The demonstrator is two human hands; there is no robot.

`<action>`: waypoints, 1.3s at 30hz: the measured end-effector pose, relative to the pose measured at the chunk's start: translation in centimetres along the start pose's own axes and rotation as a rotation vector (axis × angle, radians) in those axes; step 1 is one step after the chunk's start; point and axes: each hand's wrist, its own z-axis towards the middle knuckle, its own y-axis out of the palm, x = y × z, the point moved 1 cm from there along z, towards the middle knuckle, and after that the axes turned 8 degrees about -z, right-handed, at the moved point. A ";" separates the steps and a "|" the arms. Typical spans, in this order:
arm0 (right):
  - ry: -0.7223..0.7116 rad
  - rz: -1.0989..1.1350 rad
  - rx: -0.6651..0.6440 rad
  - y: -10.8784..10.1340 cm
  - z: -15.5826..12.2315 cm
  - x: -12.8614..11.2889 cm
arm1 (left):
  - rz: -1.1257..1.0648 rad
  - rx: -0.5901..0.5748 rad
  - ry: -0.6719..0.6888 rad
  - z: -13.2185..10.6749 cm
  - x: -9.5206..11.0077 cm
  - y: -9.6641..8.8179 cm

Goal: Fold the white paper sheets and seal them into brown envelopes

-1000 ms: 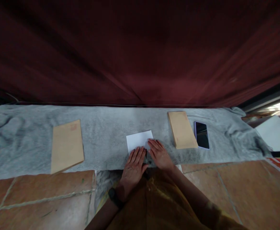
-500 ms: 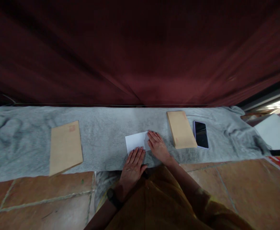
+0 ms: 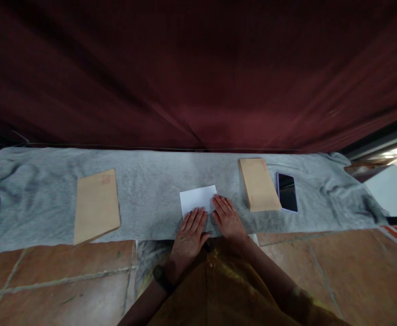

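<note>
A folded white paper lies on a grey fleece cloth spread over a tiled floor. My left hand lies flat on the paper's near left part, fingers stretched out. My right hand lies flat beside it, fingertips on the paper's near right edge. Neither hand holds anything. A dark band sits on my left wrist.
A brown envelope lies on the cloth at left; a stack of brown envelopes lies at right with a black phone beside it. White sheets lie at far right. A dark red curtain hangs behind.
My right hand slid up along the paper's right side half a second ago and has come back toward me. My left hand stays pressed on the paper.
</note>
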 end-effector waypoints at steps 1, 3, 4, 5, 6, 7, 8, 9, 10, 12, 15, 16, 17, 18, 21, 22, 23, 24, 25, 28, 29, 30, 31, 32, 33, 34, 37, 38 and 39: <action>-0.004 0.003 -0.002 -0.2 -0.4 -0.1 | -0.002 -0.001 -0.003 0.0 0.0 0.0; -0.011 0.006 -0.011 -0.6 -1.1 -0.4 | -0.001 -0.002 -0.006 -0.1 -0.1 0.0; -0.014 0.006 -0.018 -0.9 -1.4 -0.5 | 0.002 -0.004 -0.006 -0.2 -0.1 -0.1; -0.016 0.005 -0.024 -1.1 -1.6 -0.6 | 0.006 -0.006 -0.004 -0.2 -0.1 -0.1; -0.016 0.002 -0.029 -1.3 -1.8 -0.8 | 0.011 -0.010 -0.003 -0.2 -0.1 -0.1; -0.017 -0.002 -0.032 -1.5 -1.9 -0.9 | 0.018 -0.017 -0.002 -0.2 0.0 -0.2; -0.021 -0.005 -0.034 -1.6 -2.0 -1.1 | 0.026 -0.022 -0.004 -0.1 0.1 -0.2; -0.028 -0.006 -0.036 -1.7 -2.0 -1.2 | 0.035 -0.026 -0.009 -0.1 0.2 -0.2; -0.038 -0.003 -0.038 -1.7 -2.0 -1.4 | 0.043 -0.029 -0.016 0.0 0.3 -0.2; -0.063 0.005 -0.045 -1.6 -1.9 -1.6 | 0.053 -0.033 -0.028 0.2 0.6 -0.2; -0.087 0.009 -0.053 -1.4 -2.0 -1.6 | 0.051 -0.039 -0.027 0.3 0.6 -0.2; -0.089 0.007 -0.054 -1.4 -2.0 -1.6 | 0.051 -0.042 -0.022 0.2 0.5 -0.2; -0.091 0.006 -0.055 -1.4 -2.1 -1.5 | 0.053 -0.043 -0.015 0.1 0.3 -0.2; -0.092 0.005 -0.058 -1.4 -2.2 -1.5 | 0.057 -0.043 -0.009 -0.1 0.1 -0.3; -0.092 0.003 -0.064 -1.6 -2.6 -1.2 | 0.079 -0.032 0.008 -0.8 -0.6 -0.4; -0.092 0.002 -0.062 -1.6 -2.7 -1.1 | 0.085 -0.025 0.010 -1.0 -0.8 -0.5; -0.092 0.002 -0.058 -1.6 -2.8 -1.0 | 0.089 -0.016 0.007 -1.2 -1.0 -0.6; -0.089 0.002 -0.052 -1.6 -2.9 -1.0 | 0.091 -0.007 0.003 -1.5 -1.2 -0.7; -0.086 0.003 -0.048 -1.6 -3.0 -0.9 | 0.091 0.003 -0.003 -1.7 -1.4 -0.8; -0.074 0.010 -0.044 -1.6 -3.2 -0.7 | 0.096 0.024 -0.012 -2.2 -1.9 -1.1; -0.071 0.012 -0.044 -1.6 -3.2 -0.6 | 0.102 0.028 -0.011 -2.3 -2.1 -1.2; -0.067 0.013 -0.043 -1.6 -3.3 -0.5 | 0.107 0.031 -0.009 -2.5 -2.2 -1.2; -0.062 0.012 -0.042 -1.7 -3.4 -0.4 | 0.113 0.035 -0.009 -2.6 -2.3 -1.3; -0.057 0.011 -0.040 -1.7 -3.4 -0.3 | 0.117 0.040 -0.010 -2.8 -2.5 -1.3; -0.052 0.009 -0.039 -1.7 -3.5 -0.2 | 0.119 0.047 -0.013 -2.9 -2.7 -1.4; -0.048 0.007 -0.037 -1.8 -3.5 -0.1 | 0.119 0.057 -0.016 -3.1 -2.8 -1.4; -0.038 0.006 -0.032 -1.8 -3.7 0.1 | 0.113 0.079 -0.021 -3.5 -3.3 -1.6; -0.035 0.007 -0.030 -1.9 -3.7 0.2 | 0.108 0.084 -0.019 -3.5 -3.5 -1.7; -0.033 0.007 -0.030 -1.9 -3.8 0.2 | 0.103 0.086 -0.015 -3.6 -3.7 -1.8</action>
